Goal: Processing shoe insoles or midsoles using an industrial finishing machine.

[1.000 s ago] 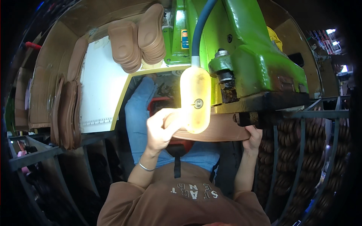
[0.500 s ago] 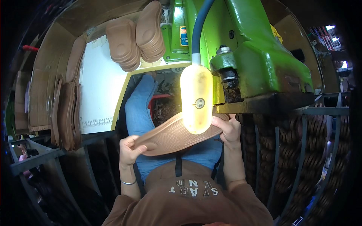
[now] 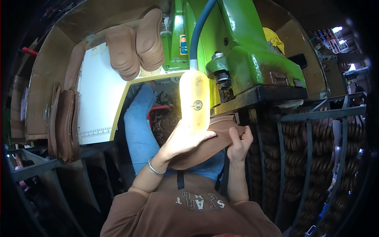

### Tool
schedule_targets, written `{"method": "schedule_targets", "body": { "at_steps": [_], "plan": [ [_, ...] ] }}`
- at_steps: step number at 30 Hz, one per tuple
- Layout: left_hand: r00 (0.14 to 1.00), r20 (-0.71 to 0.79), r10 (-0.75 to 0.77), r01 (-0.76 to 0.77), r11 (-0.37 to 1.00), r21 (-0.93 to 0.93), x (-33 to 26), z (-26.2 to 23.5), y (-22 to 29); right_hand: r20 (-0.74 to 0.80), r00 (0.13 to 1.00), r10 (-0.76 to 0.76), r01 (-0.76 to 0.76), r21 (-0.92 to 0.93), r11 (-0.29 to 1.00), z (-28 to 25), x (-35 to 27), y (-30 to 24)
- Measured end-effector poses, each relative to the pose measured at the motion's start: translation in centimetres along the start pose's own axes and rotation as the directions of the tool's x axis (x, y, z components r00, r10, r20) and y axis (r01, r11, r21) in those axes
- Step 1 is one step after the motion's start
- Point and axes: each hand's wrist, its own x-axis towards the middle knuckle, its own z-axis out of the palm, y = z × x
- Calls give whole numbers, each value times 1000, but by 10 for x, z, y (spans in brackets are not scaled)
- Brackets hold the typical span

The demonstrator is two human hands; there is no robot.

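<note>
beside a green machine [image 3: 252, 65], holding a brown sole [image 3: 200, 152] in left grip [image 3: 185, 139] and right grip [image 3: 239, 144]; probably light, bendy, hardly fragile; best pinched by both edges.

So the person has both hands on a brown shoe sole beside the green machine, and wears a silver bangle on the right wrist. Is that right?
Not quite: the head view shows the silver bangle on the left wrist. The rest stands: left hand and right hand are on the brown shoe sole, beside the green machine.
</note>
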Motion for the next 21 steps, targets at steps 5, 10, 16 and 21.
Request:
{"method": "schedule_targets", "body": {
  "at_steps": [5, 10, 16, 21],
  "plan": [
    [992, -106, -65, 70, 997, 37, -9, -3, -4, -93, 993, -70, 76, 55, 996, 6, 9, -7],
    [927, -282, 248, -147, 931, 335, -22, -22, -2, 55, 997, 56, -65, 177, 982, 24, 3, 1],
    [860, -502, 96, 7, 980, 200, -59, -19, -10, 194, 978, 75, -95, 96, 991, 51, 12, 11],
    [921, -390, 15, -60, 993, -104, -34, -15, -9, 263, 957, 123, -152, 90, 984, 57, 7, 1]
  ]
}}
